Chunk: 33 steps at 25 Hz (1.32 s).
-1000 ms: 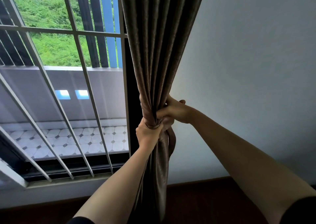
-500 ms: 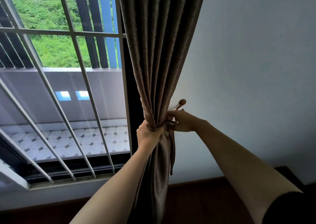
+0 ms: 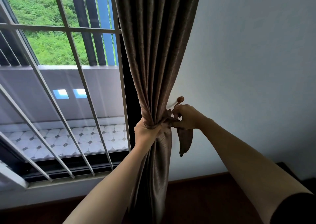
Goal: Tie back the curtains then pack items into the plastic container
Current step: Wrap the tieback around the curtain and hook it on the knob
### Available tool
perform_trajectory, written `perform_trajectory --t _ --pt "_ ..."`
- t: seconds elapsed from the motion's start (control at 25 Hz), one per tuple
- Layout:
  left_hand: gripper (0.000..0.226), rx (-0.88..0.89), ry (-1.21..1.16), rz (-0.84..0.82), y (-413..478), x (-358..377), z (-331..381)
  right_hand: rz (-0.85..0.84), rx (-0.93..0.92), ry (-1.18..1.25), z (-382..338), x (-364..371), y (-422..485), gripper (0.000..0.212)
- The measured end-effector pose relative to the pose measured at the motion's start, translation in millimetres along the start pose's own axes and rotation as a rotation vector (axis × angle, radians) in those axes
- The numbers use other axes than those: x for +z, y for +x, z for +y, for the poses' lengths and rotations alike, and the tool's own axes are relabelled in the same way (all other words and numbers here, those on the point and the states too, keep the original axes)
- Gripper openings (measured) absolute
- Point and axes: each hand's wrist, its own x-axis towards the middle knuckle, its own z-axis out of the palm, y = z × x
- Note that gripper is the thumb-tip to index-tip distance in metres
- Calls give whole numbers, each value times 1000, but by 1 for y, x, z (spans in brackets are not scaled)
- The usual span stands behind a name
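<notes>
Brown pleated curtain [image 3: 153,52] hangs gathered at mid-height beside the wall; matching tieback [image 3: 185,141] dangles alongside.

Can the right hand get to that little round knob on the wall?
Probably yes. The right hand is just under the knob, holding the tie-back, with only bare wall between them. The left hand keeps the curtain bunched aside.
</notes>
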Motion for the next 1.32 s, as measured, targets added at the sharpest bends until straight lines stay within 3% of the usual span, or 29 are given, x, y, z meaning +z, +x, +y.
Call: perform_trajectory --t 0.24,0.44,0.68,0.76,0.92,1.16,1.32 --pt "24 11 22 1 -3 1 1 -62 41 197 -4 -2 -2 20" --pt "23 -9 -2 8 -2 1 -2 -100 86 157 -3 0 -2 42" --pt "30 24 -81 -194 -7 -7 4 -79 -37 183 -11 3 6 47" --pt "33 46 -76 -306 -8 -16 9 -74 -55 124 -12 -1 9 41" --pt "62 31 60 -440 3 -32 9 -142 -133 21 -15 -21 12 22" --pt "66 19 39 -377 1 -34 12 -151 -169 -173 -10 -27 15 8" --pt "62 4 16 -362 3 -32 13 -152 -175 -224 -14 -35 18 18"
